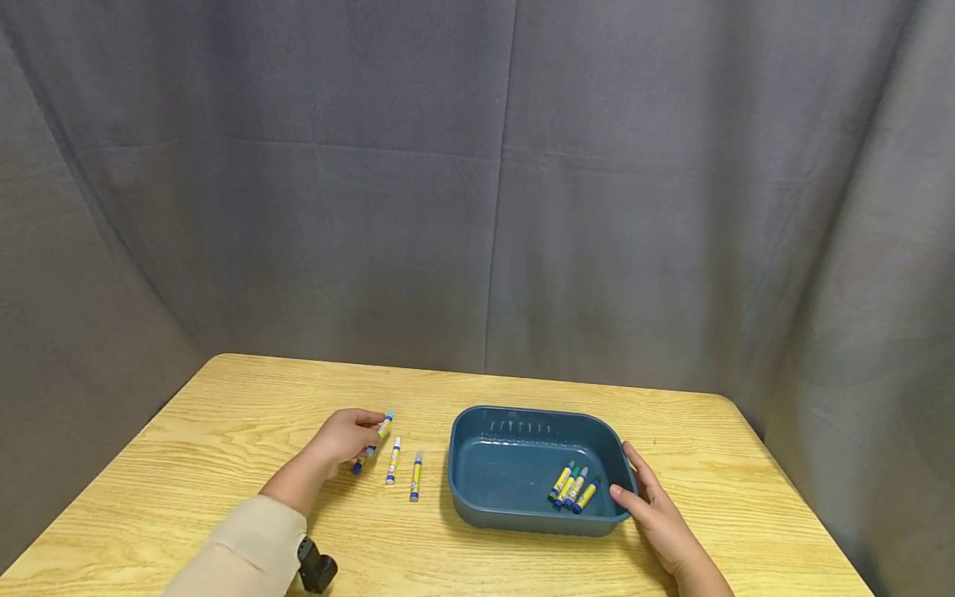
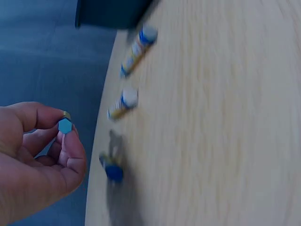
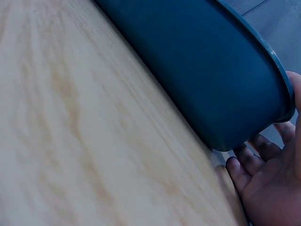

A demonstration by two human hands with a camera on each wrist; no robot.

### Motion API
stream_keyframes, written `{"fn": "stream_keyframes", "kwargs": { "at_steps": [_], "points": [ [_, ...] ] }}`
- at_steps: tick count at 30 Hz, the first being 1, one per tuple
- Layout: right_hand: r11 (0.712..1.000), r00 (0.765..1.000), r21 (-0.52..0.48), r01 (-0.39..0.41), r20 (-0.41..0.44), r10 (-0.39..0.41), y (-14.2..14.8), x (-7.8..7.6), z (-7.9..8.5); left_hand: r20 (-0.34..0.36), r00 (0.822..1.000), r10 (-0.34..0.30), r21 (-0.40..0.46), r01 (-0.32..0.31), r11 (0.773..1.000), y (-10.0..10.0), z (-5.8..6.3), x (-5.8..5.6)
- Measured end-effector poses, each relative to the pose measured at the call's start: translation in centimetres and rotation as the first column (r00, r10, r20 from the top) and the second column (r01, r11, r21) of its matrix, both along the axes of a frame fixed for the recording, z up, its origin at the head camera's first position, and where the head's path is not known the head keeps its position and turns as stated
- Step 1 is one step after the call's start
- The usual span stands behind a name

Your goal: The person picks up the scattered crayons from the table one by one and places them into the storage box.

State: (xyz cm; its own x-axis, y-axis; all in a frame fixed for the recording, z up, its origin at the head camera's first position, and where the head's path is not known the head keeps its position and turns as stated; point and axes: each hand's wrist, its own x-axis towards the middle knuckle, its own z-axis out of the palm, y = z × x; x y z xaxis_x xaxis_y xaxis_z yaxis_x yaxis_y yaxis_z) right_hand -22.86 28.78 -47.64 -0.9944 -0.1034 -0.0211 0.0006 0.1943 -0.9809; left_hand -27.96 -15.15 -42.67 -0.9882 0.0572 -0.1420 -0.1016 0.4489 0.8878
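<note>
My left hand (image 1: 346, 437) pinches a light blue crayon (image 1: 385, 424) between thumb and fingertips, raised over the table. In the left wrist view the crayon's pale blue end (image 2: 65, 125) points at the camera. Below that hand lies a dark blue crayon (image 1: 360, 464), partly covered by it in the head view. Just to its right lie a white-tipped crayon (image 1: 393, 461) and a grey-blue-tipped crayon (image 1: 416, 477). My right hand (image 1: 655, 516) holds the right end of a dark teal plastic basin (image 1: 515, 522), thumb over the rim and fingers along the outer wall.
Inside the basin, several crayons (image 1: 573, 487) with yellow wrappers lie side by side near the right end. Everything stands on a light wooden table (image 1: 388, 551). A grey curtain (image 1: 477, 207) hangs behind it. A black device (image 1: 317, 566) sits at the left wrist.
</note>
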Motion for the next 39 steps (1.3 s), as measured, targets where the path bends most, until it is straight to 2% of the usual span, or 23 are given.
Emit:
{"fn": "stream_keyframes", "kwargs": {
  "at_steps": [7, 10, 18, 23, 27, 36, 39],
  "points": [
    [1.0, 1.0, 0.013, 0.008, -0.002, -0.008, 0.0, 0.1, -0.1, 0.027, 0.999, -0.046, 0.163, 0.041, 0.986, 3.8, 0.8, -0.4],
    [1.0, 1.0, 0.016, 0.007, -0.015, -0.006, 0.0, 0.1, -0.1, 0.029, 0.998, -0.063, 0.193, 0.057, 0.98, 5.5, 1.2, -0.5],
    [1.0, 1.0, 0.005, 0.006, -0.021, -0.006, -0.1, 0.1, -0.1, 0.017, 0.992, -0.125, 0.184, 0.12, 0.976, 9.7, 2.2, -0.9],
    [1.0, 1.0, 0.0, -0.004, -0.021, 0.004, 0.0, 0.1, 0.0, -0.026, 0.99, -0.142, 0.111, 0.144, 0.983, 11.2, 2.9, -0.9],
    [1.0, 1.0, -0.001, -0.009, -0.026, 0.009, 0.0, 0.1, 0.1, -0.036, 0.985, -0.166, 0.106, 0.169, 0.98, 12.2, 3.4, -0.8],
    [1.0, 1.0, -0.006, -0.004, -0.024, 0.003, -0.1, 0.2, 0.1, 0.005, 0.974, -0.226, 0.124, 0.223, 0.967, 15.4, 2.8, -0.5],
    [1.0, 1.0, -0.006, 0.001, -0.019, -0.001, -0.1, 0.2, 0.0, 0.027, 0.972, -0.233, 0.124, 0.228, 0.966, 16.6, 2.3, -0.4]
  ]
}}
